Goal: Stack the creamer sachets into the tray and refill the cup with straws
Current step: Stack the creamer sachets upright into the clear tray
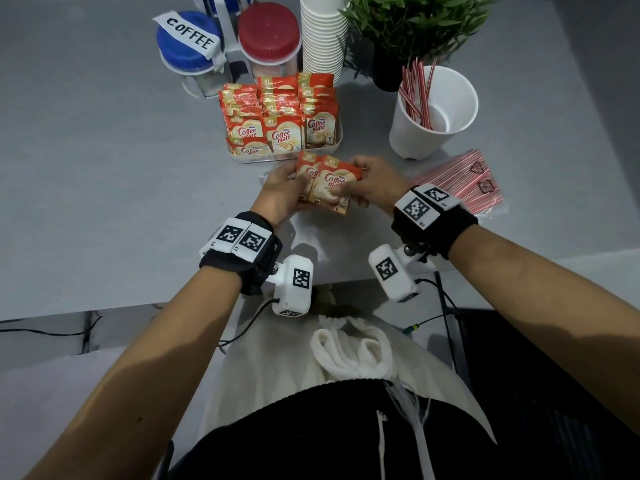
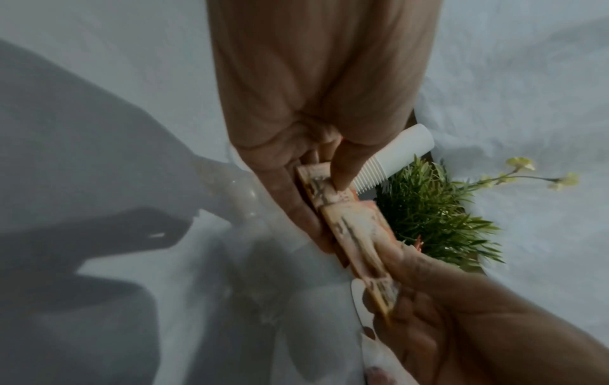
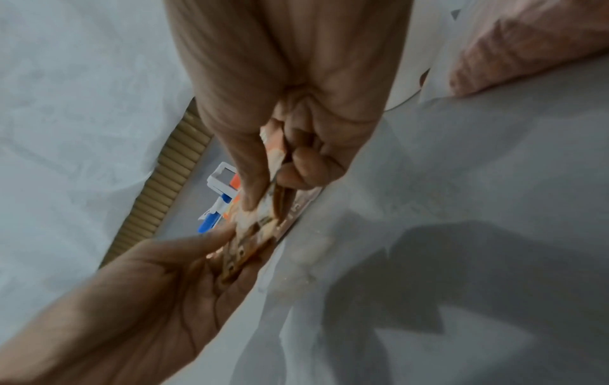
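Observation:
Both hands hold a small bunch of red-and-cream creamer sachets (image 1: pixel 329 183) just in front of the clear tray (image 1: pixel 340 138), which is packed with rows of upright sachets (image 1: pixel 280 112). My left hand (image 1: pixel 285 190) pinches the bunch's left side, thumb on top (image 2: pixel 342 166). My right hand (image 1: pixel 370 183) grips the right side of the sachets (image 3: pixel 263 216). To the right, the white cup (image 1: pixel 433 112) holds several red-striped straws (image 1: pixel 417 91). A clear bag of straws (image 1: pixel 460 183) lies beside my right wrist.
Behind the tray stand a blue-lidded jar labelled COFFEE (image 1: pixel 188 43), a red-lidded jar (image 1: pixel 268 34), a stack of paper cups (image 1: pixel 323 32) and a potted plant (image 1: pixel 412 26). The grey table's front edge (image 1: pixel 138 303) runs below my wrists.

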A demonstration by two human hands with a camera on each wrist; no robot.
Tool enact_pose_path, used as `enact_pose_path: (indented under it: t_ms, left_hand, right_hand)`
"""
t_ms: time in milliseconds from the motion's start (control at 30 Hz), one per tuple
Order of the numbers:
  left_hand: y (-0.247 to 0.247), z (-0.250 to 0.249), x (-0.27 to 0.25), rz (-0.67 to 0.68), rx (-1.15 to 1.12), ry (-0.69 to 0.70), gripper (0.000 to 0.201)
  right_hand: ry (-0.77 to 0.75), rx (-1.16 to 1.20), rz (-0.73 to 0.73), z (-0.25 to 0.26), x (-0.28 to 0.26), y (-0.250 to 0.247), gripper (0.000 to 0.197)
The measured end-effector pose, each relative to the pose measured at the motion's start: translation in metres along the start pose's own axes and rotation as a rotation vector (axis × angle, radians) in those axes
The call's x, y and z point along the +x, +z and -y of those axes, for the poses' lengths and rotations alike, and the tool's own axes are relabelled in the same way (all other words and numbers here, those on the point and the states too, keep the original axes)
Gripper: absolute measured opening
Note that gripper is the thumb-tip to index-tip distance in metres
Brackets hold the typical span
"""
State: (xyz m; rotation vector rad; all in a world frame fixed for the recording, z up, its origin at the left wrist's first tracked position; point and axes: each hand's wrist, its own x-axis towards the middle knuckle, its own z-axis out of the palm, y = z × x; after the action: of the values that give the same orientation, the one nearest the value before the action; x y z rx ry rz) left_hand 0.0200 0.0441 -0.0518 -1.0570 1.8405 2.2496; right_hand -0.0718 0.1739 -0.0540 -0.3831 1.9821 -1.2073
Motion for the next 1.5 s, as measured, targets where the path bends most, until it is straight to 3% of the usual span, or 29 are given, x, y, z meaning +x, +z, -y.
enact_pose_path:
  t_ms: [167,300,500,633,700,800,867,933,1233,1400,1500]
  left_hand:
    - [0.012,-0.005,0.0,0.012,0.038,-0.002,0.031]
    - [0.015,-0.002,0.004,0.039,0.164,0.074,0.032]
    - [0.015,-0.02,0.02,-0.009,0.337,0.207,0.032]
    - [0.007,-0.041,0.035,-0.16,0.617,0.392,0.029]
    - [-0.001,-0.048,0.041,-0.257,0.712,0.467,0.029]
    - [-0.011,-0.053,0.048,-0.36,0.978,0.463,0.035]
    - [-0.017,-0.054,0.051,-0.344,1.101,0.428,0.037]
    - [-0.022,-0.052,0.056,-0.301,1.147,0.403,0.036]
    - [-0.031,-0.042,0.07,-0.278,1.153,0.455,0.032]
    - [-0.035,-0.039,0.075,-0.24,1.147,0.501,0.033]
    - [-0.036,-0.036,0.076,-0.223,1.164,0.519,0.035]
  right_hand:
    - [0.04,0.08,-0.037,0.002,0.009,-0.001,0.029]
    - [0.056,0.165,-0.042,0.004,0.015,-0.001,0.017]
    - [-0.018,0.122,-0.125,0.022,0.03,-0.01,0.022]
    - [-0.13,0.003,-0.239,0.044,0.047,-0.022,0.028]
    - [-0.188,-0.12,-0.343,0.052,0.056,-0.026,0.023]
    - [-0.228,-0.285,-0.459,0.057,0.067,-0.027,0.01]
    - [-0.233,-0.352,-0.456,0.059,0.071,-0.023,0.005]
    - [-0.233,-0.428,-0.438,0.06,0.075,-0.018,0.012]
    - [-0.141,-0.628,-0.195,0.053,0.089,-0.01,0.019]
    - [-0.092,-0.691,-0.085,0.047,0.093,-0.006,0.038]
    - [-0.141,-0.747,-0.07,0.05,0.094,-0.003,0.033]
